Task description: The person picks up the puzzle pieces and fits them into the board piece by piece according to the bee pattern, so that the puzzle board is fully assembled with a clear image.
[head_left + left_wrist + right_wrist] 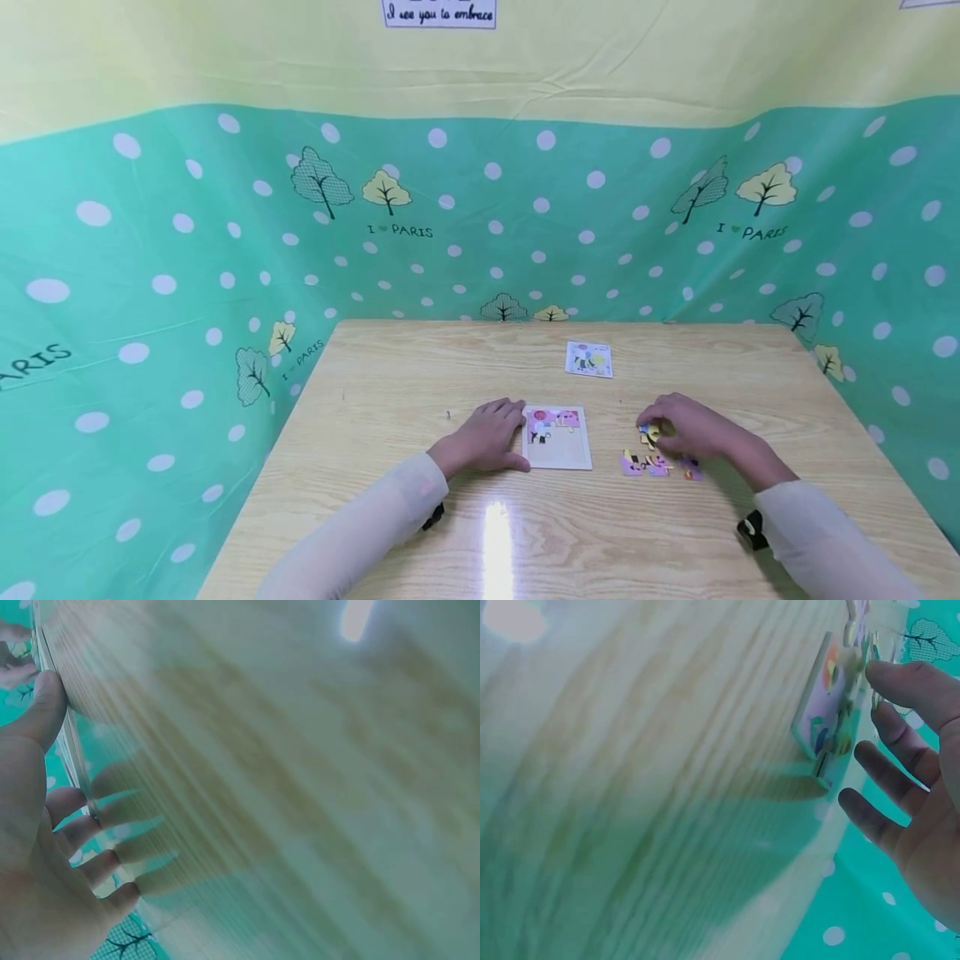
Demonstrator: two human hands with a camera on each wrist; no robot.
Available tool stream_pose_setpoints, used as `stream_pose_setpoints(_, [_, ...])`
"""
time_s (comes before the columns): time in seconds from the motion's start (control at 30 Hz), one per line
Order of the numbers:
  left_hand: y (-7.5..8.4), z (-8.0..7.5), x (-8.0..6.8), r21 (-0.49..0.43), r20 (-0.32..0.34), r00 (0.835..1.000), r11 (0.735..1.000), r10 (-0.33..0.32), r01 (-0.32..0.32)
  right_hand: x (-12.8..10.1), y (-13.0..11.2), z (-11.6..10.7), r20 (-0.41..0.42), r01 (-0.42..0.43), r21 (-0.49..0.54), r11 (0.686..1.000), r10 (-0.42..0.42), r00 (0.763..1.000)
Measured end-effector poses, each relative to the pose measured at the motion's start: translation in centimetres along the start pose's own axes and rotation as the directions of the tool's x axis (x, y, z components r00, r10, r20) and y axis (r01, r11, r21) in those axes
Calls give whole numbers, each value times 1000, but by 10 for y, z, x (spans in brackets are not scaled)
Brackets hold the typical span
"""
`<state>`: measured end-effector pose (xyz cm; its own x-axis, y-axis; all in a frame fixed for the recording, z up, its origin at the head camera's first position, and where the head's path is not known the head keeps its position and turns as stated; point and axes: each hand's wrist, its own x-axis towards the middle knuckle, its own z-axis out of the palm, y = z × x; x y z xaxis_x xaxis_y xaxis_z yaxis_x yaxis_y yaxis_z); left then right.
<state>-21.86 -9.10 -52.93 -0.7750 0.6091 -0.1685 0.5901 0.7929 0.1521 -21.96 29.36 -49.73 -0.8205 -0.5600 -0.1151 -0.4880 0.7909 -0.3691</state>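
Pale wood table stands against a teal polka-dot backdrop, and on it the right hand curls its fingertips over a yellow puzzle piece, apparently pinching it, with the forearm angled in from the lower right. Loose pieces lie just below that hand, to the right of the puzzle tray. The left hand lies flat with relaxed fingers against the tray's left edge. Beyond the tray rests a small picture card.
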Motion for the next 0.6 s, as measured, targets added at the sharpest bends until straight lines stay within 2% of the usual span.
stream_pose_setpoints(0.27, [0,0,0,-7,6,1000,1000,-2,2,10,-10,1,-35,-13,22,1000,14,999])
stream_pose_setpoints(0.6, [0,0,-1,0,10,1000,1000,-2,2,32,-31,5,-5,-15,58,998,15,1000])
